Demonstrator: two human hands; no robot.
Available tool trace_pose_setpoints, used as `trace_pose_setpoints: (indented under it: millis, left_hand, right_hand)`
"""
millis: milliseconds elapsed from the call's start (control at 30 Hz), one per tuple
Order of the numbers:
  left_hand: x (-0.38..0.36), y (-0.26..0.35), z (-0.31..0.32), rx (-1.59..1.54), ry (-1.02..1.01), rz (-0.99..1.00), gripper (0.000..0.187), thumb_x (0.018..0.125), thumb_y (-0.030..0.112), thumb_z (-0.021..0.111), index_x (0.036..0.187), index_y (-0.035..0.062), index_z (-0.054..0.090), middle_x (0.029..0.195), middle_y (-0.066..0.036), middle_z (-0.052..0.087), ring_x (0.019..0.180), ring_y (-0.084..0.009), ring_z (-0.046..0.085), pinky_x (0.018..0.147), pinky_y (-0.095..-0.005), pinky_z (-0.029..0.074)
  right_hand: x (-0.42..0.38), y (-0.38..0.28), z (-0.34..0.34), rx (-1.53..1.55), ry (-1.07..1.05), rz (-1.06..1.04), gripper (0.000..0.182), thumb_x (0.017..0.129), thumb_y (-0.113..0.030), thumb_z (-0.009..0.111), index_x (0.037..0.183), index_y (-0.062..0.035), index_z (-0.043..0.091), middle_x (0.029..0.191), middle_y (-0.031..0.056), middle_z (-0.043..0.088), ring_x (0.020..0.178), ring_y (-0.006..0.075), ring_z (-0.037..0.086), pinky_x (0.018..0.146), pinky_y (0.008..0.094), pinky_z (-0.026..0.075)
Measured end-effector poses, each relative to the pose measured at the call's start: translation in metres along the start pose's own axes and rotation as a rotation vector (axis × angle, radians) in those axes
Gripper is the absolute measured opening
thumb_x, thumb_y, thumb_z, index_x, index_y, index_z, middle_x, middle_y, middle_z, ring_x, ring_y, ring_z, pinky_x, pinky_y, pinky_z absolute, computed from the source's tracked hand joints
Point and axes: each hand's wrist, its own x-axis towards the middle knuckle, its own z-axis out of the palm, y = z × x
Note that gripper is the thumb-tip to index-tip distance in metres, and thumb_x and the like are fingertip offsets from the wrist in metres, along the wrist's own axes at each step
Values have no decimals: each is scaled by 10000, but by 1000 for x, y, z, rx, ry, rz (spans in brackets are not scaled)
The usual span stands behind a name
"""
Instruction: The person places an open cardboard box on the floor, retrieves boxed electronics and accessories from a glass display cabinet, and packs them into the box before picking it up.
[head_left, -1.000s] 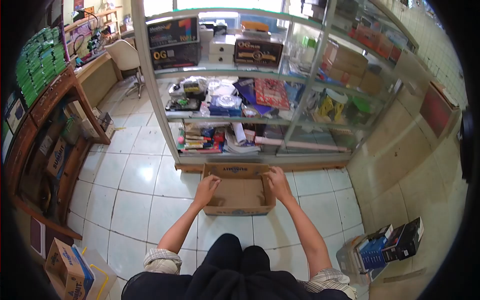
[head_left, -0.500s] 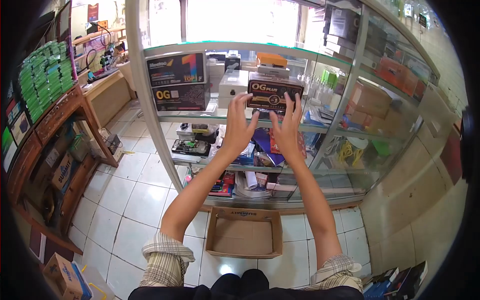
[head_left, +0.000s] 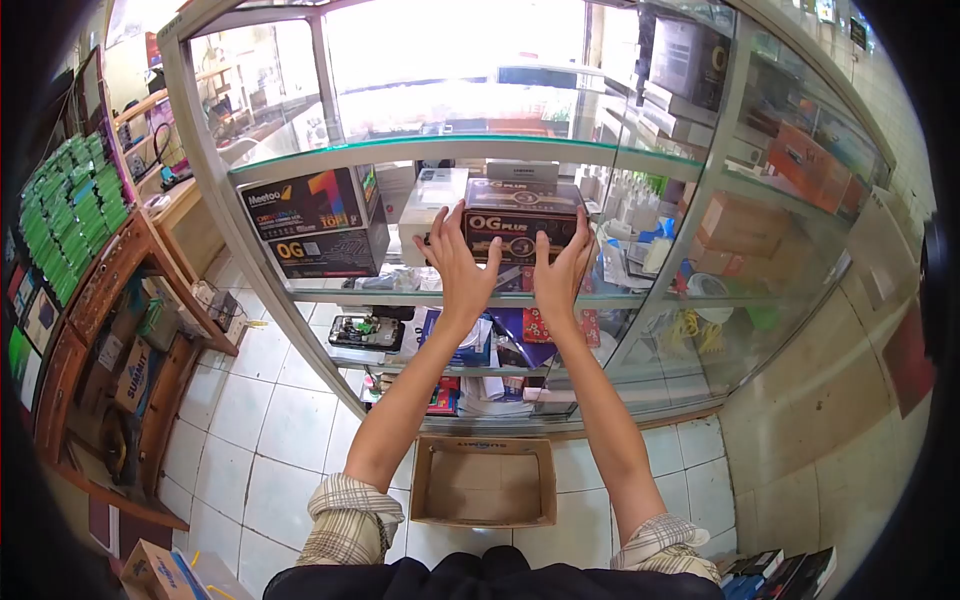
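Note:
A black box marked OG Plus (head_left: 522,193) sits at the front of a glass cabinet shelf, its top and front face showing. My left hand (head_left: 462,268) is at its left side, fingers along the edge and thumb before the front face. On the opposite side, my right hand (head_left: 562,275) curls its fingers round the right edge, its thumb also in front. The box is held between both hands. Behind it to the left stands a white box (head_left: 432,190). Below, an open cardboard box (head_left: 483,520) rests on the floor.
Black Meetoo and OG boxes (head_left: 310,215) stack at the shelf's left. The glass shelf edge (head_left: 400,150) runs above my hands. A circuit board device (head_left: 366,333) and papers lie on the shelf below. A wooden cabinet (head_left: 150,290) with green packs stands left.
My hands have moved from in front of the OG Plus box to its two sides and closed on it. The view has shifted closer, showing more of the box's top.

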Motion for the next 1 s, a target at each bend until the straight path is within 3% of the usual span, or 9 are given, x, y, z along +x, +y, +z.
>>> trace_pose_setpoints:
  millis: [167, 300, 400, 500, 633, 667, 767, 900, 1000]
  left_hand:
    - [-2, 1, -3, -135, 67, -71, 593, 756, 227, 569, 1247, 38, 297, 1266, -167, 302, 1215, -293, 224, 1005, -501, 28]
    - [-6, -4, -3, -382, 158, -100, 529, 768, 166, 557, 1220, 31, 319, 1314, -177, 208, 1246, -281, 186, 1015, -388, 132]
    - [-8, -5, -3, -454, 252, -96, 440, 753, 119, 551, 1143, 38, 365, 1211, -156, 342, 1247, -309, 148, 1001, -429, 117]
    - [-11, -10, -2, -552, 314, -113, 431, 758, 119, 549, 1140, 41, 365, 1209, -155, 331, 1248, -303, 145, 1002, -412, 124]
    - [-14, -13, -9, -547, 311, -170, 392, 803, 164, 516, 1137, 31, 360, 1169, -136, 319, 1235, -297, 172, 1000, -393, 134]
    - [-16, -15, -9, -582, 322, -179, 407, 810, 214, 519, 1132, 25, 359, 1138, -130, 324, 1226, -293, 191, 997, -392, 139]
    - [-18, -19, -9, -689, 343, -142, 435, 802, 254, 534, 1129, 26, 361, 1133, -128, 326, 1222, -290, 205, 997, -390, 137]
    - [-26, -17, -17, -757, 411, -27, 476, 781, 296, 565, 1103, 25, 341, 1101, -121, 321, 1205, -292, 238, 979, -377, 174]
    - [-35, -10, -28, -865, 436, -38, 404, 747, 236, 621, 966, 47, 339, 1053, -117, 318, 1175, -280, 277, 960, -370, 206]
  right_hand:
    - [-16, -25, -6, -27, -13, 6, 593, 810, -181, 527, 1302, -63, 218, 1241, 295, 141, 1168, 402, 167, 971, 474, 149]
    - [-28, -32, -3, -24, -38, -34, 574, 797, -148, 527, 1299, -100, 252, 1270, 302, 68, 1202, 430, 75, 980, 500, 100]
    - [-40, -40, -6, -15, -62, -116, 606, 756, -112, 561, 1293, -110, 280, 1288, 295, 25, 1207, 447, 46, 982, 509, 95]
    - [-54, -46, -11, -70, -141, -130, 632, 752, -56, 554, 1301, -91, 244, 1293, 266, 18, 1221, 405, 52, 996, 452, 116]
    - [-69, -40, -21, 120, -48, -168, 685, 736, -71, 572, 1312, -24, 204, 1195, 225, 172, 1118, 362, 200, 942, 445, 192]
    - [-71, -39, -24, 99, -26, -163, 691, 742, -49, 562, 1310, 23, 175, 1113, 188, 226, 1054, 314, 247, 906, 402, 235]
    - [-75, -41, -31, 71, -73, -99, 685, 755, -35, 545, 1317, 21, 157, 1094, 181, 232, 1047, 304, 253, 911, 383, 238]
    - [-90, -45, -30, 120, 41, -139, 593, 779, -33, 512, 1287, 31, 213, 1226, 209, 227, 1158, 319, 233, 964, 396, 212]
    - [-103, -34, -19, 359, 73, -101, 551, 797, -16, 472, 1270, 33, 194, 1330, 227, 160, 1246, 316, 171, 1000, 390, 180]
